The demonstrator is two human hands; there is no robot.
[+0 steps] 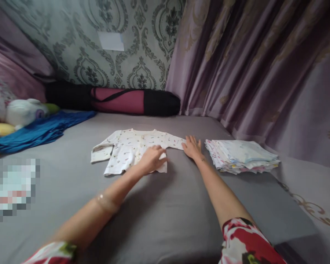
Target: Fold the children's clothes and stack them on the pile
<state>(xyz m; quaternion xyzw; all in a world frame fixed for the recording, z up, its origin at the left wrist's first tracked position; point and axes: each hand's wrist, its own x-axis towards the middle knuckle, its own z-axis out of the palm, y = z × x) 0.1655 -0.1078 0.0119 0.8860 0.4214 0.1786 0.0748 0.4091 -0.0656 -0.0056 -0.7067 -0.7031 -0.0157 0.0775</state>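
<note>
A small white baby shirt [129, 146] with a scattered print lies spread on the grey sheet. Its left sleeve bends downward, while the right one stretches out sideways. Over the lower right of the shirt's body is my left hand [153, 159], somewhat blurred, its fingers loosely curled; whether it touches the cloth I cannot make out. My right hand [192, 147] rests flat at the cuff of the outstretched sleeve, fingers spread. Just right of that hand sits a stack of folded light-coloured clothes [242, 156].
A long black and maroon bag [118, 99] lies along the patterned wall. At left are a blue cloth [49, 128], a white plush toy [26, 113] and a pixelated patch. Purple curtains [222, 62] hang behind and to the right of the grey sheet [165, 223].
</note>
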